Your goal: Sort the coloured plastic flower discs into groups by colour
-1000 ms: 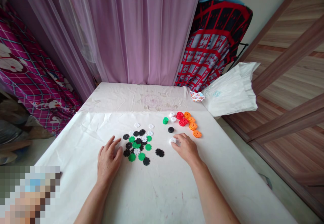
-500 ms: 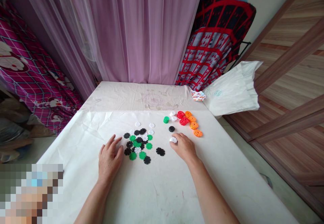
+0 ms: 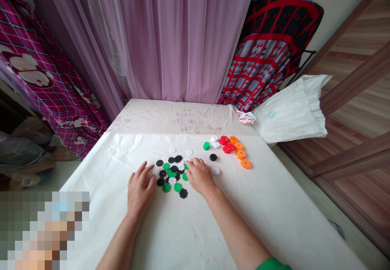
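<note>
My left hand [image 3: 141, 188] rests on the white-covered table with its fingers spread, just left of a loose pile of black, green and white notched discs [image 3: 172, 172]. My right hand [image 3: 199, 176] reaches over the pile's right edge, its fingertips at the green and white discs; whether it grips one is hidden. Just right of that hand lies a white disc stack [image 3: 216, 170]. Beyond it are a black stack [image 3: 213, 157], a green stack [image 3: 206, 145], white stacks [image 3: 215, 144], red stacks [image 3: 228, 148] and a row of orange stacks [image 3: 241, 153].
A small patterned paper item [image 3: 246, 117] and a white bag [image 3: 289, 111] are at the table's far right corner. Purple curtains [image 3: 183, 38] hang behind the table [image 3: 176, 237]. A pixelated patch covers the lower left.
My right hand has moved left from the white stack, which now lies free on the table, to the loose pile. The view has shifted slightly.
</note>
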Demonstrator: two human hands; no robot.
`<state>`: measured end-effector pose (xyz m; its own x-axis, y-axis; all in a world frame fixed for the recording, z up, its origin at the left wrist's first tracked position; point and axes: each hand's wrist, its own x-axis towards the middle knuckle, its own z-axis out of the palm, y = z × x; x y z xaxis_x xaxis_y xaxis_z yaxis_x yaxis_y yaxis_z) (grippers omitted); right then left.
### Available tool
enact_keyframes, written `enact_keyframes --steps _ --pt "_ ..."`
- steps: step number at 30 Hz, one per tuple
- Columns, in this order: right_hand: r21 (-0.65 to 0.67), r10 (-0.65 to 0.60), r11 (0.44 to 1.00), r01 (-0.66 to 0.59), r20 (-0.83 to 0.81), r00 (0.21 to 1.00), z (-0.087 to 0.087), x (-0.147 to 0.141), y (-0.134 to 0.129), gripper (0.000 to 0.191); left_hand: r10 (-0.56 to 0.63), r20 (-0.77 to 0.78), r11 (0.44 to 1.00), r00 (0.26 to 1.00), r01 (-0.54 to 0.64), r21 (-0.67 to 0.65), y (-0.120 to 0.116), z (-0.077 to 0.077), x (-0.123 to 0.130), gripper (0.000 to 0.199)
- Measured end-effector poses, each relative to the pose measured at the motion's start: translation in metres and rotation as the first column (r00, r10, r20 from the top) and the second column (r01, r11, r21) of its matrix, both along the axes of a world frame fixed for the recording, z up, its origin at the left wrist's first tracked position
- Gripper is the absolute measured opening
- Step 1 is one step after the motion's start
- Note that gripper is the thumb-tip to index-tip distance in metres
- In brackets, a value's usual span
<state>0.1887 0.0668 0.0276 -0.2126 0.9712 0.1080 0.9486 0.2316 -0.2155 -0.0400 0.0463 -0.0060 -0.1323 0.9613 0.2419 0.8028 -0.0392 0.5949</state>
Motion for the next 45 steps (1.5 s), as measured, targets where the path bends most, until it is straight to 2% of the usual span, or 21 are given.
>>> enact_keyframes --steps 5,10,13,16,20,25,29,33,37,41,45 --pt "0.027 -0.022 0.999 0.023 -0.027 0.999 -0.015 0.000 -0.018 0.021 -0.002 0.010 1.000 1.000 0.003 -0.014 -0.001 -0.001 0.000 0.035" --pt "0.120 0.021 0.993 0.002 -0.191 0.981 -0.027 0.007 -0.041 0.020 0.012 -0.007 0.999 1.000 -0.012 0.031 -0.001 -0.002 0.002 0.033" --pt "0.115 -0.018 0.992 0.049 -0.257 0.966 -0.026 0.004 -0.031 0.021 0.010 -0.008 0.999 1.000 -0.010 0.042 -0.001 -0.002 0.002 0.033" --pt "0.041 -0.082 0.995 0.094 -0.230 0.970 -0.018 -0.006 -0.010 0.021 0.012 -0.001 0.999 1.000 -0.012 0.044 -0.001 -0.002 0.002 0.033" --pt "-0.026 -0.067 0.998 0.063 -0.195 0.979 -0.009 -0.020 0.007 0.023 0.007 -0.001 0.999 1.000 -0.007 0.044 -0.001 -0.003 0.001 0.033" --pt "-0.026 -0.085 0.996 0.082 -0.228 0.970 -0.017 -0.025 0.009 0.023 0.015 0.001 0.999 1.000 -0.015 0.037 -0.001 -0.003 0.002 0.033" --pt "-0.005 -0.110 0.993 0.117 -0.374 0.921 -0.027 -0.022 0.006 0.028 0.014 0.005 0.999 1.000 -0.014 0.037 -0.001 -0.002 0.002 0.033" --pt "0.075 -0.128 0.980 0.183 -0.465 0.876 -0.030 -0.003 -0.007 0.031 0.009 -0.002 0.999 1.000 -0.009 0.032 0.000 -0.003 0.000 0.033" --pt "0.141 -0.239 0.934 0.328 -0.435 0.868 -0.023 0.044 -0.022 0.032 0.006 -0.003 1.000 1.000 -0.006 0.022 0.000 -0.004 -0.001 0.033" --pt "0.090 -0.376 0.895 0.437 -0.375 0.847 -0.012 0.091 -0.026 0.031 -0.001 -0.005 1.000 1.000 0.001 0.004 0.001 -0.003 -0.001 0.035" --pt "0.027 -0.375 0.914 0.405 -0.330 0.867 -0.010 0.103 -0.024 0.034 0.001 -0.013 1.000 1.000 -0.001 0.007 0.001 -0.001 -0.002 0.036"
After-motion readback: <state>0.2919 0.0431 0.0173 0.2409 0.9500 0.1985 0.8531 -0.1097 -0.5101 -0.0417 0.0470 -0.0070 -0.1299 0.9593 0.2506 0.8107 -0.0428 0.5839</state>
